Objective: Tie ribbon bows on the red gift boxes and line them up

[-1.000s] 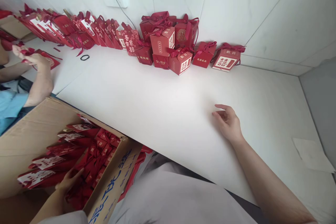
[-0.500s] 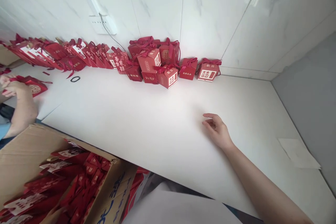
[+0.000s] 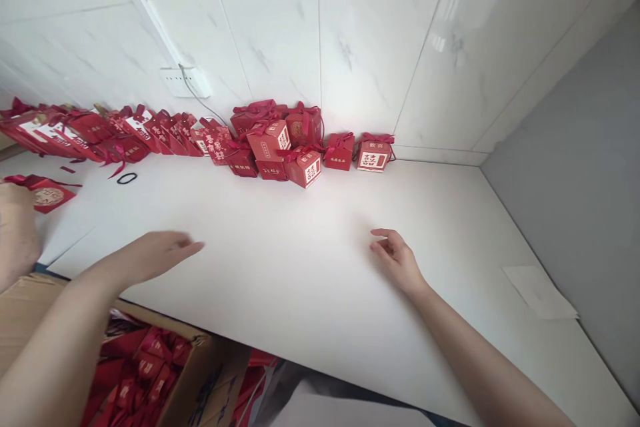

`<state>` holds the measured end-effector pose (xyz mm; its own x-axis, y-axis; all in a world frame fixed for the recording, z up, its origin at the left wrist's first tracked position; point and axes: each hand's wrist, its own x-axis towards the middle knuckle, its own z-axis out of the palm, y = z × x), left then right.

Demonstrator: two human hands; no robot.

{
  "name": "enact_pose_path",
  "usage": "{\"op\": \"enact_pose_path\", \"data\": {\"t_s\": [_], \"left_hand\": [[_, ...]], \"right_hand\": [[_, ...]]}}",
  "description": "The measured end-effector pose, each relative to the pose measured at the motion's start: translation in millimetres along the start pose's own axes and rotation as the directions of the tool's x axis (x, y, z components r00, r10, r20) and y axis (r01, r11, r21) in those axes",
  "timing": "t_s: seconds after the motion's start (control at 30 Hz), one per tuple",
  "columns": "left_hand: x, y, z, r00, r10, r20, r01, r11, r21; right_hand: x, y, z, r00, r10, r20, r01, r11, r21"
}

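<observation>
My left hand (image 3: 150, 255) hovers over the near left part of the white table (image 3: 310, 260), fingers stretched flat and holding nothing. My right hand (image 3: 397, 260) rests on the table to the right of centre, fingers loosely curled and apart, nothing in it. A cluster of small red gift boxes with ribbons (image 3: 295, 143) stands against the tiled wall, well beyond both hands. Below my left arm sits an open cardboard box (image 3: 200, 380) filled with flat red folded boxes.
A long row of flat red boxes (image 3: 90, 130) leans along the wall at left, with a black hair band (image 3: 127, 178) in front. Another person's hand (image 3: 15, 230) is at the left edge beside a red piece (image 3: 47, 195). A white paper (image 3: 540, 290) lies at right.
My left hand has come up out of the cardboard box and now reaches over the table. The camera has tilted up. My right hand stays resting in place.
</observation>
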<state>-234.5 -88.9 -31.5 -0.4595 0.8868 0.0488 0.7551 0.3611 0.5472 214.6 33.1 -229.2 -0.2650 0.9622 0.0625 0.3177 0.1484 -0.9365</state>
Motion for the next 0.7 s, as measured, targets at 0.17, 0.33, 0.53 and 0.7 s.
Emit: {"op": "enact_pose_path", "data": {"t_s": [0.17, 0.33, 0.53, 0.7], "left_hand": [[83.9, 86.3, 78.5, 0.868, 0.303, 0.393, -0.425, 0.863, 0.273], [158.3, 150.1, 148.2, 0.895, 0.417, 0.16, -0.444, 0.866, 0.229], [188.7, 163.9, 181.7, 0.98, 0.129, 0.152, -0.174, 0.928, 0.33], [163.3, 168.8, 172.6, 0.95, 0.104, 0.295, -0.213, 0.905, 0.368]], "right_hand": [[2.2, -1.8, 0.4, 1.0, 0.02, 0.009, -0.02, 0.999, 0.029], [4.1, -4.4, 1.2, 1.0, 0.004, 0.013, -0.005, 0.999, 0.035], [6.1, -3.1, 2.0, 0.999, -0.024, 0.022, 0.023, 0.999, 0.031], [7.0, -3.0, 1.1, 0.999, -0.031, 0.026, 0.03, 0.999, 0.036]]}}
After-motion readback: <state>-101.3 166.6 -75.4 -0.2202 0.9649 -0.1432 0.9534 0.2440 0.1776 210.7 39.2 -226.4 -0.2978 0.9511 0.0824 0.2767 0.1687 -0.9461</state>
